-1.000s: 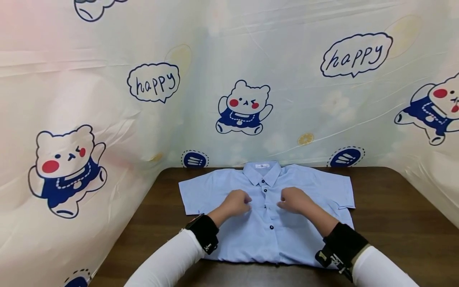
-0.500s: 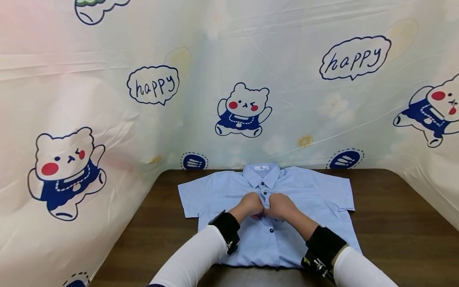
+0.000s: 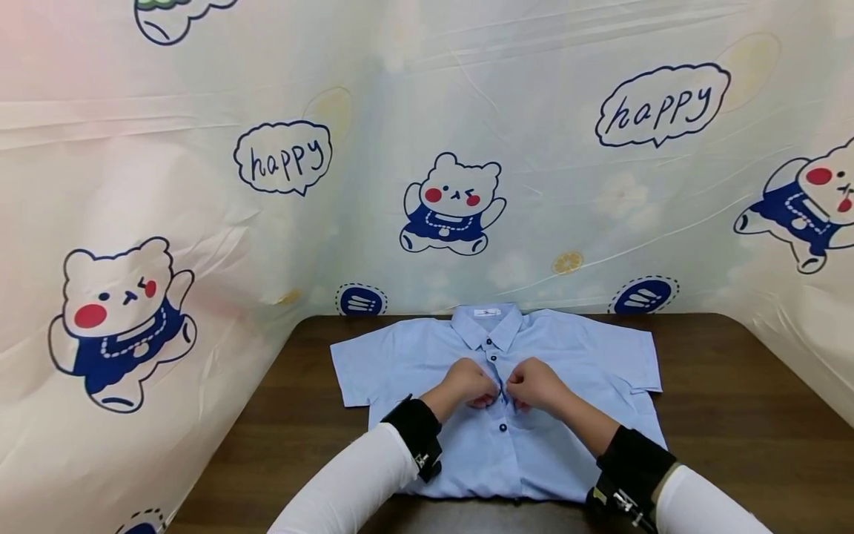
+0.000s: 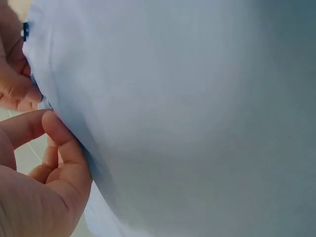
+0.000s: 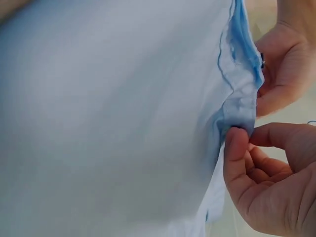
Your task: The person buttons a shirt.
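Note:
A light blue short-sleeved shirt [image 3: 427, 345] lies face up, its collar [image 3: 487, 326] toward the back. My left hand [image 3: 470, 382] is at the front opening, thumb and forefinger pinching one edge of the button placket. Just across from it, my right hand [image 3: 537, 386] pinches the other edge, and a narrow dark gap runs between the two. Dark buttons show above the hands near the collar, and one button [image 3: 503, 427] shows below them. In the right wrist view the raised placket [image 5: 240, 94] is creased, with my right thumb and forefinger [image 5: 276, 133] gripping its edge.
The shirt rests on a dark brown wooden table [image 3: 734, 415]. Behind and to both sides hangs a pale curtain [image 3: 373, 133] printed with bears and speech bubbles. Each wrist wears a black strap [image 3: 637, 467] with a small camera.
Both hands came in from either side to meet at the shirt's placket and took hold of its edges. Since then they have drawn slightly apart, the right hand moving right.

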